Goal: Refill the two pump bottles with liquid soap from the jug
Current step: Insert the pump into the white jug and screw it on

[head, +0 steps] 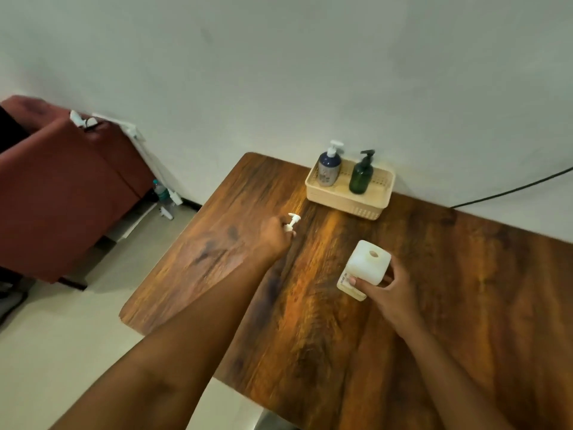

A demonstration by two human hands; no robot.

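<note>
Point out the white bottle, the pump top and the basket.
white bottle (366, 265), head view, on its top face beside the open neck.
pump top (293, 219), head view, on its white nozzle head.
basket (347, 203), head view, on its front wall.

Both forearms bare to frame edge; no sleeves in view. Left hand (274, 235), right hand (392, 290): bare, two in view.

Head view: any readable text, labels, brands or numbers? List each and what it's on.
No text can be read in this frame.
White square bottle, gripped by the right hand: label on its side has dark print, too blurred to read.
Blue pump bottle in the basket: pale label, too small to read.
Green pump bottle: no label visible.
</note>
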